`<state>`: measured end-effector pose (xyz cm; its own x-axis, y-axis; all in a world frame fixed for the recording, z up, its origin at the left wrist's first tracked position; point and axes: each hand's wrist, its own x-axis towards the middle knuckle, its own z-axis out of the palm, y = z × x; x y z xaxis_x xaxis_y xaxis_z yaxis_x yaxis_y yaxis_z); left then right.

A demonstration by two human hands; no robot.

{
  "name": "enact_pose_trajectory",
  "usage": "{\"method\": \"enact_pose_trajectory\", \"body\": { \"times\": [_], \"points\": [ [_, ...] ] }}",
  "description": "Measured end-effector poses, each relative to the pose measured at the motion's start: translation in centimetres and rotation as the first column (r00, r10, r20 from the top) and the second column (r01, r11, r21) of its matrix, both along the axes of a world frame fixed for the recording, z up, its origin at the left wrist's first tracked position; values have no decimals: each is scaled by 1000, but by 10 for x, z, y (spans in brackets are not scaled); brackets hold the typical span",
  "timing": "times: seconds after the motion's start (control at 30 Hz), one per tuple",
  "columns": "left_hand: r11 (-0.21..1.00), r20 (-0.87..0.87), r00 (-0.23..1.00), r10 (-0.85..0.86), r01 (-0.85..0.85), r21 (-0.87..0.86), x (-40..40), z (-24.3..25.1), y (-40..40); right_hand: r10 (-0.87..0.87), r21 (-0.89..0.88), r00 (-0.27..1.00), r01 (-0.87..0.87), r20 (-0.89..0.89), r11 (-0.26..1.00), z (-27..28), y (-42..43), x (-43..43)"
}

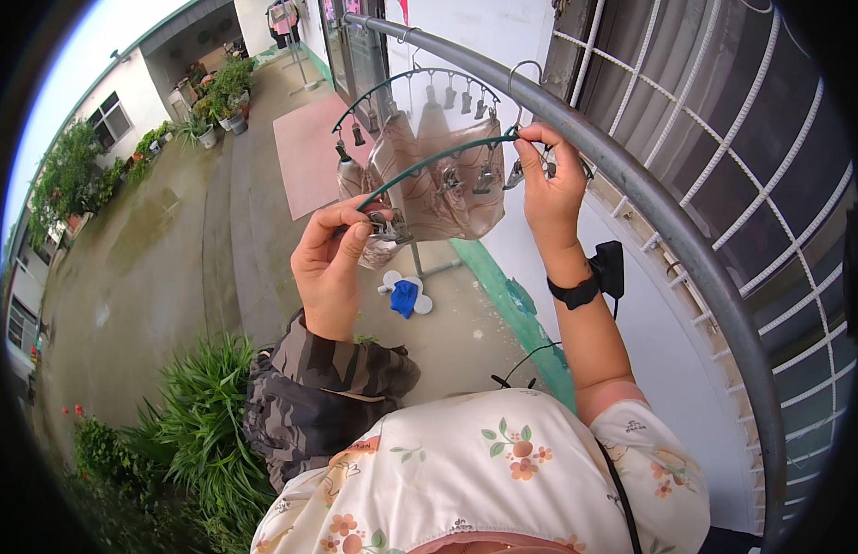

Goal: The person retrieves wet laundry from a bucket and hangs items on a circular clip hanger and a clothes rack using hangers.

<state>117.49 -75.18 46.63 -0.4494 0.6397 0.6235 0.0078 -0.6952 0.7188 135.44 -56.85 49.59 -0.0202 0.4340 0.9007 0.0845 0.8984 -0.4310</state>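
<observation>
A green clip hanger [436, 158] with metal clips spans the space between my two hands. My left hand [332, 256] grips its near left end, beside a cluster of clips [391, 227]. Near the base of the hanger's metal hook [515, 90], the fingers of my right hand [555, 173] pinch the green bar. Behind it, a second clip hanger [418, 71] hangs from the grey metal rail [470, 59], and patterned pinkish satiny cloth [463, 201] hangs below. Whether the near hook rests on the rail I cannot tell.
A barred window [733, 138] lies beyond the rail on the right. Below stand a rack's foot with a blue cloth [404, 298] on it. Leafy plants [207, 415] grow at the lower left; a pink mat [314, 152] lies on the concrete, and potted plants [224, 97] stand farther off.
</observation>
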Motion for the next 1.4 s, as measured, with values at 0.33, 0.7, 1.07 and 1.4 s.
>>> {"method": "enact_pose_trajectory", "body": {
  "times": [0.33,0.7,1.07,1.4],
  "points": [
    [892,-587,693,417,-435,120,82,58,-67,-96,221,995,99,-27,970,8,-17,-23],
    [824,-766,495,409,-561,77,139,56,-76,-43,349,999,41,0,936,-10,-43,-81],
    [949,-479,864,156,-265,-169,86,21,-74,459,-474,718,-693,-523,543,-102,33,-8],
    [924,204,978,40,42,-381,54,-22,-42,755,-237,432,-902,-493,362,-5,74,-2]
  ]
}}
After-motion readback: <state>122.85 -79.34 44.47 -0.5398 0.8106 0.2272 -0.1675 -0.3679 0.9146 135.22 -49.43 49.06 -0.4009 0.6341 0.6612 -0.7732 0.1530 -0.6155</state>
